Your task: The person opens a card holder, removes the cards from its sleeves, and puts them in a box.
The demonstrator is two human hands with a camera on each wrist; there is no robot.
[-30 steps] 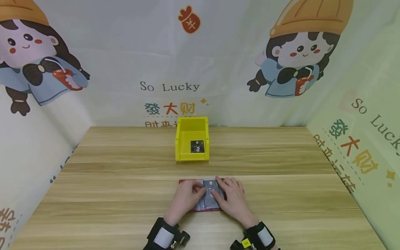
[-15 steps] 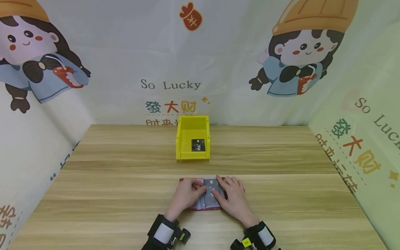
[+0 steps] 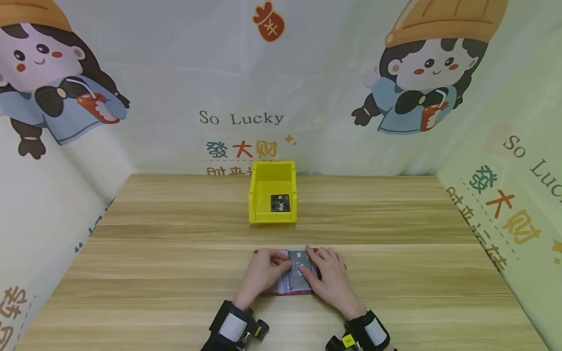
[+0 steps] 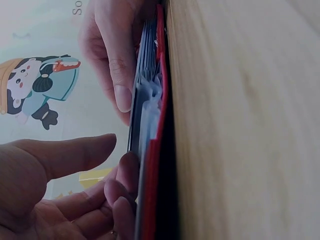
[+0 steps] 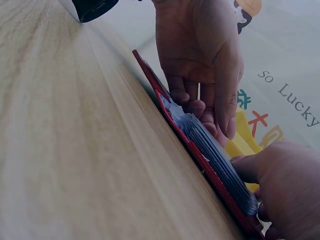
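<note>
A red card holder (image 3: 287,292) lies open on the wooden table (image 3: 175,263) near the front edge, its clear sleeves filled with grey cards. My left hand (image 3: 277,265) presses on the left sleeves with fairly straight fingers, thumb apart. My right hand (image 3: 306,269) grips the top grey card (image 3: 297,258), with the thumb on it and curled fingers at its far edge. The left wrist view shows the holder (image 4: 156,150) edge-on, with the sleeve stack (image 4: 145,100) under the other hand's thumb. From the right wrist, the holder (image 5: 200,157) also appears edge-on.
A yellow open-front bin (image 3: 272,192) stands at the middle of the table towards the back, with a black VIP card (image 3: 280,203) lying inside. Printed cartoon walls enclose the table at the back and on both sides.
Both hands stay on the card holder with hardly any movement. The view has shifted slightly.
</note>
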